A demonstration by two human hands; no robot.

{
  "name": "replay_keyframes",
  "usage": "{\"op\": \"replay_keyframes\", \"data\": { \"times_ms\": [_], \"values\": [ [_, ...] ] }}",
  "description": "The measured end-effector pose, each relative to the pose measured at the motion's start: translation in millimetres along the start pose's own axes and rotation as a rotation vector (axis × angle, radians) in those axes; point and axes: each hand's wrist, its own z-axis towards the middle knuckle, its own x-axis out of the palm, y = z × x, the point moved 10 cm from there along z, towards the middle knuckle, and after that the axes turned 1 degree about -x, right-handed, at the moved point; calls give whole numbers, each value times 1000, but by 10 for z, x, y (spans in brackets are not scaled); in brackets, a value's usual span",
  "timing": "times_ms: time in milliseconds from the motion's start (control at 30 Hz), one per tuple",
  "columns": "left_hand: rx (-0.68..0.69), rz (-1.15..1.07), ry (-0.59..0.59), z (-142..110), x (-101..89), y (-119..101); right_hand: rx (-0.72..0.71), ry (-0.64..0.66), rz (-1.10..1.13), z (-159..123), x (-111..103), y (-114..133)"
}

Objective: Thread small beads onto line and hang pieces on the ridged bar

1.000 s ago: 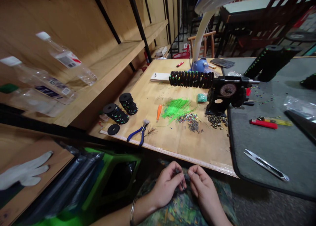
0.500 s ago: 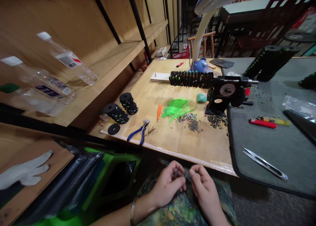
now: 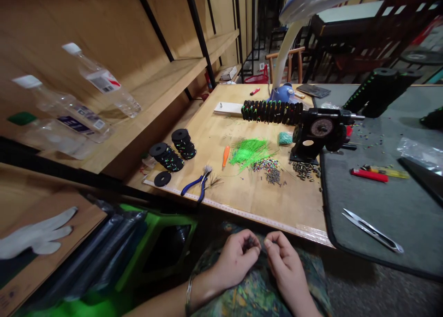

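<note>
The left hand (image 3: 238, 260) and right hand (image 3: 285, 261) sit just before a pale wooden counter (image 3: 297, 206), which carries a black metal dial-faced machine (image 3: 320, 128), a tuft of green plastic strands (image 3: 247, 153) left of it, and round black foam spools (image 3: 166, 156) further left. A grey rubber mat (image 3: 398, 201) lies to the right, with steel thread snips (image 3: 373, 230) on it.

Bottle labels (image 3: 103, 81) – too blurred, nothing legible.
</note>
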Motion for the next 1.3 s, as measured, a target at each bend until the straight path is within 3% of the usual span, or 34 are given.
{"op": "replay_keyframes", "data": {
  "times_ms": [200, 400, 533, 733, 867, 967, 1167, 1300],
  "values": [
    [-81, -33, -2, 5, 13, 67, -38, 20, -28, 12, -4, 22],
    [52, 107, -85, -34, -202, -185, -101, 97, -245, 9, 31, 101],
    [122, 199, -76, -63, -226, -282, -157, 162, -357, -34, 131, 167],
    [186, 217, -146, -43, -316, -306, -176, 107, -362, -53, 61, 222],
    [150, 71, -199, 1, -490, -264, -133, 62, -254, -20, -59, 114],
    [77, -89, -123, 38, -493, -192, -51, 71, -102, -1, -81, -18],
    [0, -129, 79, 12, -289, -166, -10, 35, 2, 2, -97, -52],
    [6, -67, 86, -10, -227, -205, -50, 10, -14, -17, -118, 31]
  ]
}}
